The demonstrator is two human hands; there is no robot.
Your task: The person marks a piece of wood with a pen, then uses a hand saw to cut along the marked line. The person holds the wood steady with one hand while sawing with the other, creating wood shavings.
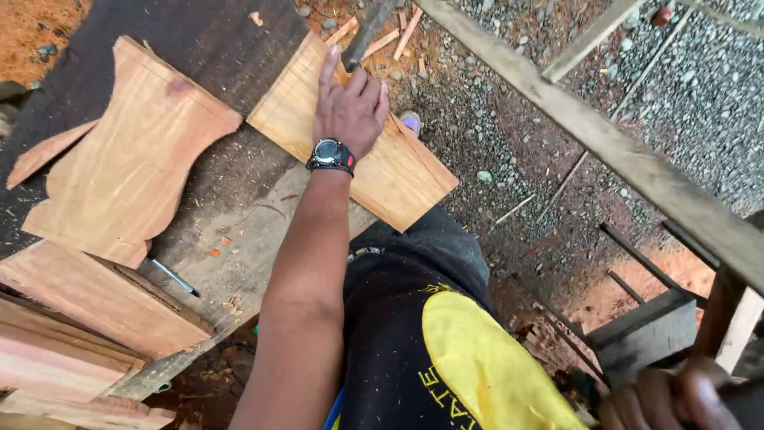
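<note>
Our left hand [348,107], a dark watch on its wrist, lies flat with fingers spread wide on a pale rectangular wooden board [390,171]; a dark tool blade [368,32] rises beyond its fingertips. Left of it rests a curved cut wooden panel [131,155]. Our right hand [676,398] grips a dark handle at lower right.

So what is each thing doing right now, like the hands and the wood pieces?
left hand: spread flat on the board
flat board: lying over the bench edge
curvy cut board: lying flat, untouched
right hand: closed round a dark handle
pen: lying on the bench
stacked planks: piled flat
</note>
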